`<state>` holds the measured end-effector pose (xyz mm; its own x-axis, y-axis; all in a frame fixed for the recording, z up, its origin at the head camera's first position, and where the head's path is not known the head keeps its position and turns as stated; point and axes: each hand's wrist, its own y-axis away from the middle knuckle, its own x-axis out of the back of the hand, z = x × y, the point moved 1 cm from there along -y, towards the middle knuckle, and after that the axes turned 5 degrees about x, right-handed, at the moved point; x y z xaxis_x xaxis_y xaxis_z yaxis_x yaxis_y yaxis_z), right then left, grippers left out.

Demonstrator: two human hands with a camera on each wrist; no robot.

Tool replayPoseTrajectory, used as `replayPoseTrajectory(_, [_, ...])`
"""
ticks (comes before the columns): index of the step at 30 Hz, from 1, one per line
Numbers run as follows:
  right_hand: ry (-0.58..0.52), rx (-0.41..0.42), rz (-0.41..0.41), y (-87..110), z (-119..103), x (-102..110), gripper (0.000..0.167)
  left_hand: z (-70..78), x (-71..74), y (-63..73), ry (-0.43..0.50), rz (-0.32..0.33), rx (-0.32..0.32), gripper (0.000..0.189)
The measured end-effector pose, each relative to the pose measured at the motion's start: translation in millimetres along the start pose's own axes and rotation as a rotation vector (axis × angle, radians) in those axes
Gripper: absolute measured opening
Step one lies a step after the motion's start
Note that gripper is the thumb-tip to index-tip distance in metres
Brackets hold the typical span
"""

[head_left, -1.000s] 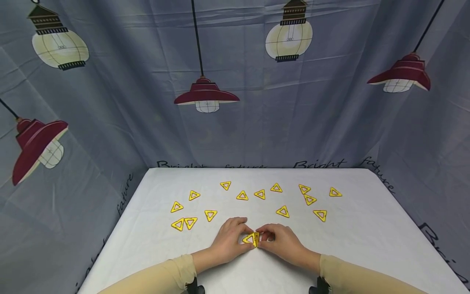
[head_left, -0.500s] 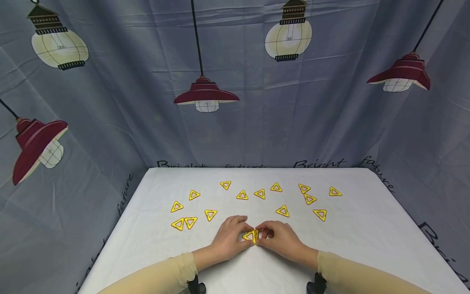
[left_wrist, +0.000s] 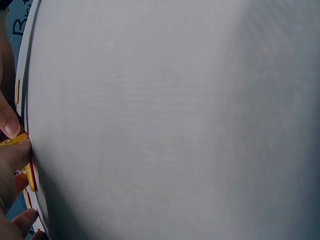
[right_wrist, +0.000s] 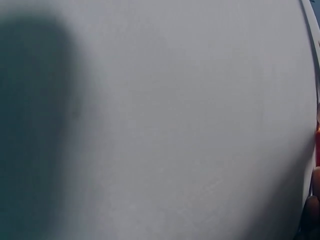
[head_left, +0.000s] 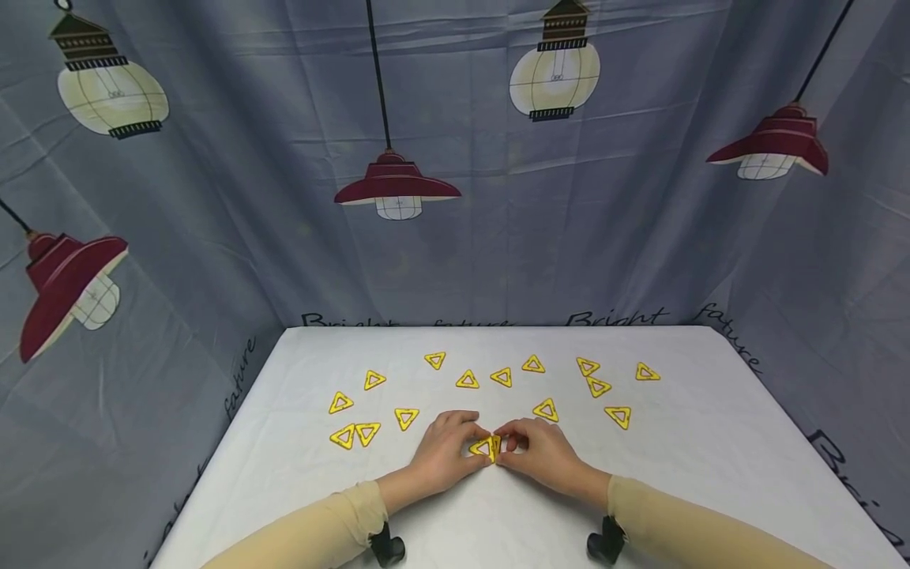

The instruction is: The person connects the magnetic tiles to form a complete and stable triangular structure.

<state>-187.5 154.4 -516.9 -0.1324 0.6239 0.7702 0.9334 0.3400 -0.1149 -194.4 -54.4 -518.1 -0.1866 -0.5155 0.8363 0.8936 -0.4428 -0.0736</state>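
Two yellow triangular frame pieces meet along one edge, standing at an angle to each other, at the front middle of the table in the head view. My left hand (head_left: 446,452) pinches the left triangle (head_left: 490,448) between thumb and fingers. The right triangle (head_left: 497,447), seen nearly edge-on, is pinched by my right hand (head_left: 546,456). Fingertips of both hands come close together at the shared edge. In the left wrist view, part of a yellow triangle (left_wrist: 31,177) shows among the fingers at the left border. Only a few fingertips (right_wrist: 316,182) enter the right wrist view.
Several more yellow triangles lie flat on the white table (head_left: 682,474), beyond the hands. A pair at left (head_left: 366,432) sits side by side, and another pair (head_left: 599,386) touches at the right. A grey curtain (head_left: 455,269) with printed lamps surrounds the table's back and sides.
Both hands, still pinching the two triangles, have moved slightly away from the front edge. The right hand has shifted a little left. The loose triangles stay where they were.
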Motion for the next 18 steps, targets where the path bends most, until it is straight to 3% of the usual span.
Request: replayPoseTrajectory(18, [0.002,-0.02,-0.017,-2.8,4.4,-2.7,0.037,-2.6,-2.0,-2.0,-0.002,0.01,0.007,0.032])
